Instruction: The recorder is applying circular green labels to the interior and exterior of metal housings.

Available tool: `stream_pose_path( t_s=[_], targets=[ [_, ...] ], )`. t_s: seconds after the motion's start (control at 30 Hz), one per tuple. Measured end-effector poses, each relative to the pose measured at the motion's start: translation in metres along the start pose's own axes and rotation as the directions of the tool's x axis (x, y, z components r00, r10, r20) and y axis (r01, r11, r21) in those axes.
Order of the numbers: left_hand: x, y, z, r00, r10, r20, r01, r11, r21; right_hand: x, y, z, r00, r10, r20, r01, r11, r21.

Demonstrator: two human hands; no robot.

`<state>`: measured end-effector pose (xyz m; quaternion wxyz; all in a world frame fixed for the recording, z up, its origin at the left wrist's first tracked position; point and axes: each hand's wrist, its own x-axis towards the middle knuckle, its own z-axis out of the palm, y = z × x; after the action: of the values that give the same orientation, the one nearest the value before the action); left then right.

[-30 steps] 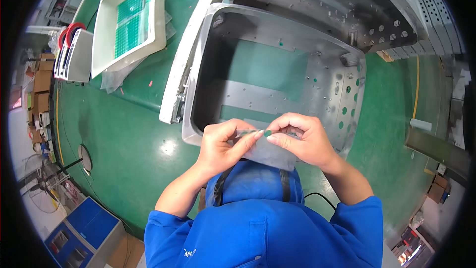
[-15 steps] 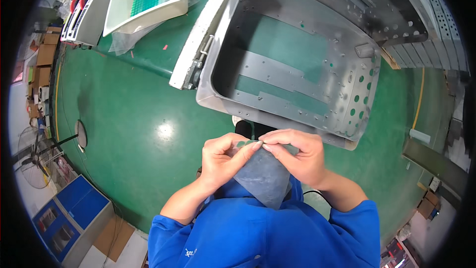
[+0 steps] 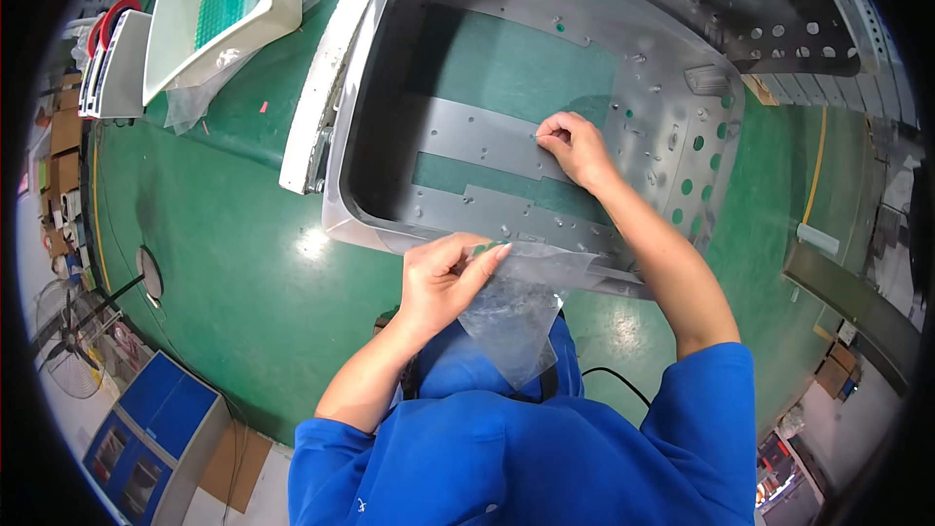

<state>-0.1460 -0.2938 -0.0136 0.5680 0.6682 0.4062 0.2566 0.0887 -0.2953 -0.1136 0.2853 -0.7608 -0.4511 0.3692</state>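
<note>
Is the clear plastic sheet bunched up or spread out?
Spread out: the plastic sheet hangs from the left hand, its broad, see-through face showing.

Bright | glare on green floor [image 3: 214, 282] beside near-left corner of metal tub [image 3: 353, 224] | tub's left inner wall [image 3: 382, 131] in deep shadow | fisheye edges bowed, frame corners black

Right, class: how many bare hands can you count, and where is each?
2: the left bare hand, near centre, pinches clear plastic film; the right bare hand, farther right, appears over the large grey metal casing. No others show.
</note>
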Motion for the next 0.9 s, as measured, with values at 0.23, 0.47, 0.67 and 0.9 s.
stream_pose_path(
  t_s=[0.23, 0.47, 0.67, 0.9],
  targets=[
    [0.006, -0.003, -0.003, 0.999, 0.024, 0.042, -0.025, 0.999, 0.024, 0.011, 0.012, 0.011, 0.999, -0.034, 0.012, 0.035, 0.991, -0.132],
    [0.007, -0.004, -0.002, 0.999, 0.016, 0.030, -0.016, 1.000, -0.014, 0.011, 0.003, 0.008, 0.998, 0.059, 0.036, -0.051, 0.979, -0.198],
    [0.009, -0.002, -0.005, 0.997, 0.026, 0.079, -0.026, 1.000, 0.004, 0.010, -0.003, 0.008, 0.996, 0.083, 0.030, -0.074, 0.969, -0.234],
    [0.008, -0.005, -0.002, 1.000, 0.010, 0.029, -0.009, 0.999, -0.034, 0.008, -0.001, 0.012, 0.999, -0.019, -0.026, 0.011, 0.964, -0.267]
  ],
)
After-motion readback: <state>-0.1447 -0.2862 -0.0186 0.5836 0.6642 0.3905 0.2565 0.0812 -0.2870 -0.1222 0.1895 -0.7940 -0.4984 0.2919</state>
